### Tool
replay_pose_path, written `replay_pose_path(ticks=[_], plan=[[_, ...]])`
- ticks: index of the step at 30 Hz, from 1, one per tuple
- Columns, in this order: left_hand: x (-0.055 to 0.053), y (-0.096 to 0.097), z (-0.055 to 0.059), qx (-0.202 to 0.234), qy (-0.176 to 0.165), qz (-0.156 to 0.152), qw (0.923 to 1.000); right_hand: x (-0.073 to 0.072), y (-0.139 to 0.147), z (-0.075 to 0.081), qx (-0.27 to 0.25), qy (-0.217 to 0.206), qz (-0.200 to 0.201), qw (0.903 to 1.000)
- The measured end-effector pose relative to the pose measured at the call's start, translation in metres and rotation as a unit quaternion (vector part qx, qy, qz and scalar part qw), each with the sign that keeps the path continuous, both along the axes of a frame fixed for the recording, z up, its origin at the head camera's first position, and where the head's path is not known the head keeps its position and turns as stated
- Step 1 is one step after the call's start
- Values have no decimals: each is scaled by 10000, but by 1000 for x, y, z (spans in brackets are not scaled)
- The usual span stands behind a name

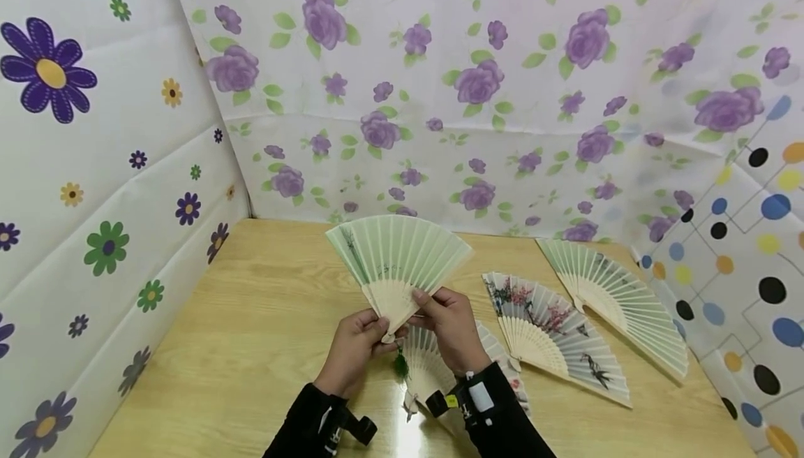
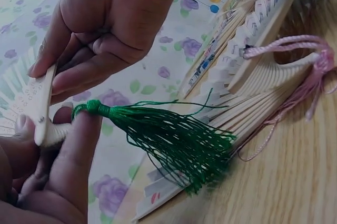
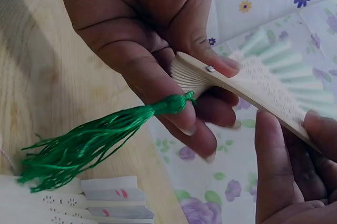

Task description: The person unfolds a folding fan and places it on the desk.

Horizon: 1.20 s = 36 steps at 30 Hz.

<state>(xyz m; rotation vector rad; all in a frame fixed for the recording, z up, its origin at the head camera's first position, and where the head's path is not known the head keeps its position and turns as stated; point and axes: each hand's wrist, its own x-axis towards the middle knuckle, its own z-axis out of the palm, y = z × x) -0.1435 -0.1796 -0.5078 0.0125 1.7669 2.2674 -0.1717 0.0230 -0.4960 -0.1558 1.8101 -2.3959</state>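
Note:
A pale green folding fan (image 1: 398, 255) is spread wide and held up over the table, its leaf pointing away from me. My left hand (image 1: 354, 346) pinches its pivot end between thumb and fingers. Farther up, my right hand (image 1: 453, 325) grips the right outer rib, thumb on the near face. From the pivot hangs a dark green tassel (image 2: 174, 134), beside the left fingers. Below the hands lies another opened fan (image 1: 427, 360), partly hidden by the right arm; a pink tassel (image 2: 322, 63) is attached to it.
To the right, an opened fan with pink blossoms (image 1: 553, 332) lies on the wooden table (image 1: 251, 304). Beyond it rests an opened light green fan (image 1: 622, 297). Patterned cloths stand around the table: purple roses (image 1: 477, 84) behind, daisies left, coloured dots right.

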Motion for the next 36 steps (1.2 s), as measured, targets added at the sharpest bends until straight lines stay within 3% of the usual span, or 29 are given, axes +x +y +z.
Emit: replay_pose_path(ticks=[6,13,17,21,27,31,36], plan=[[0,2,-2,41,161,115,9998,1,-2,3,-9,180,-26,9998],[0,7,1,36,-41,940,9956,12,-16,-9,-116,266,-594,9978],[1,8,2,273,-96,1181,9926,16,-24,-16,-343,291,-828,9955],[2,8,1,376,-102,1166,9924,13,-20,-16,-454,222,-606,9969],[5,8,-3,264,-44,843,9961,5,-4,-12,-58,-31,42,10000],[5,9,-5,240,-74,854,9960,3,3,-13,60,25,381,9993],[3,9,-5,286,-79,876,9957,4,4,-13,-200,186,272,9993]])
